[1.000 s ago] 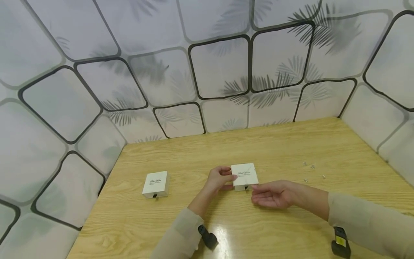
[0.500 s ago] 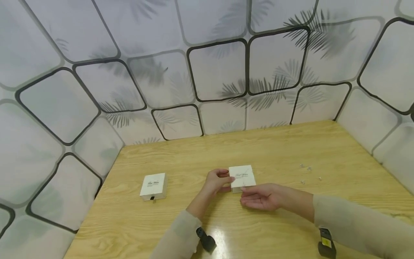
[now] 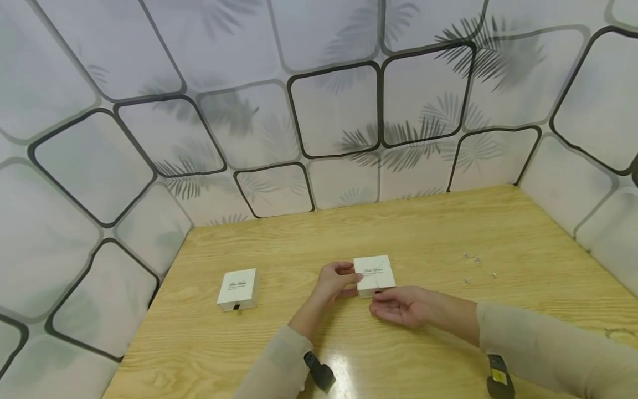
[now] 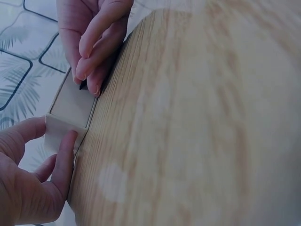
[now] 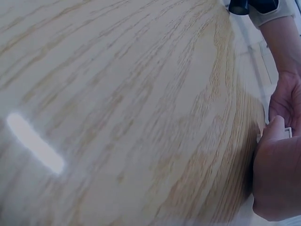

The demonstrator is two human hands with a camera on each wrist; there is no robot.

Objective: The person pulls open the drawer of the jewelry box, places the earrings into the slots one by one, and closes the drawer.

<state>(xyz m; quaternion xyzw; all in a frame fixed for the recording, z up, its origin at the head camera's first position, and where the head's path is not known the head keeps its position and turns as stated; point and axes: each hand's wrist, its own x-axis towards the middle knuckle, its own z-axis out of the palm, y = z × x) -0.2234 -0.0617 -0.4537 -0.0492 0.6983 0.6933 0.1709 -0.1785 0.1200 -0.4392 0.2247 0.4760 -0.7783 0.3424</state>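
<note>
A small white drawer box (image 3: 374, 272) with dark script on its lid lies on the wooden table. My left hand (image 3: 335, 281) grips it at its left side, thumb at the lid's edge and fingers along the side; the left wrist view shows thumb and fingers of this hand (image 4: 35, 174) spanning the box end. At the front face, my right hand (image 3: 406, 306) pinches the black pull tab (image 4: 83, 85), which its fingertips mostly hide. In the right wrist view the right hand (image 5: 277, 174) covers most of the box.
A second white box (image 3: 238, 287) of the same kind, its black tab facing front, stands on the left of the table (image 3: 279, 343). Several tiny shiny pieces (image 3: 477, 260) lie to the right. A patterned cloth wall (image 3: 344, 183) encloses the back and sides.
My right hand has moved left along the box front, and its fingers now cover the tab that showed a second ago. The left hand keeps its grip; the head view has shifted slightly.
</note>
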